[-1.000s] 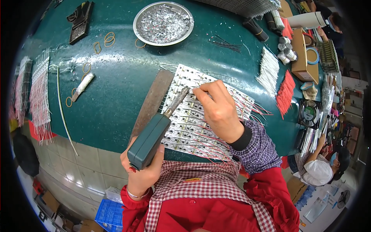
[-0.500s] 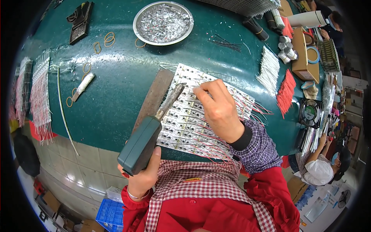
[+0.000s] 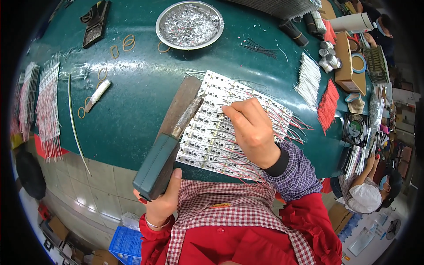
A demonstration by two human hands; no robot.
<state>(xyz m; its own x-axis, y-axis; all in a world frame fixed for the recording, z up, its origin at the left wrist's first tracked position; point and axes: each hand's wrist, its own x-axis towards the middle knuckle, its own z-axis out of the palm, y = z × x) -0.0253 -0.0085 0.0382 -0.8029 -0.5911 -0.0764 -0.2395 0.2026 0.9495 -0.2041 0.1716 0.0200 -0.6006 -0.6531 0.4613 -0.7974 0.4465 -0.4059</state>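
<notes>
My left hand [image 3: 162, 201] grips a soldering iron [image 3: 164, 155] by its dark green handle, near the table's front edge. Its metal tip lies by the left edge of a white panel of small circuit boards [image 3: 207, 132]. Many thin red and white wires run off the panel to the right. My right hand [image 3: 252, 132] rests on the panel with fingers pinched together over a wire at its upper middle. A brown wooden board [image 3: 179, 104] lies under the panel's left side.
A round metal dish of silvery scraps [image 3: 190, 24] sits at the back. Bundles of white wires [image 3: 308, 79] and red wires [image 3: 329, 105] lie right. Wired strips [image 3: 46, 104] hang over the left edge. Rubber bands [image 3: 128, 42] and a small tool [image 3: 97, 95] lie left. Another person [image 3: 369, 194] sits at lower right.
My left hand has drawn the soldering iron back toward me and to the left, so its tip has slid off the panel's middle to its left edge. My right hand has stayed in place.
</notes>
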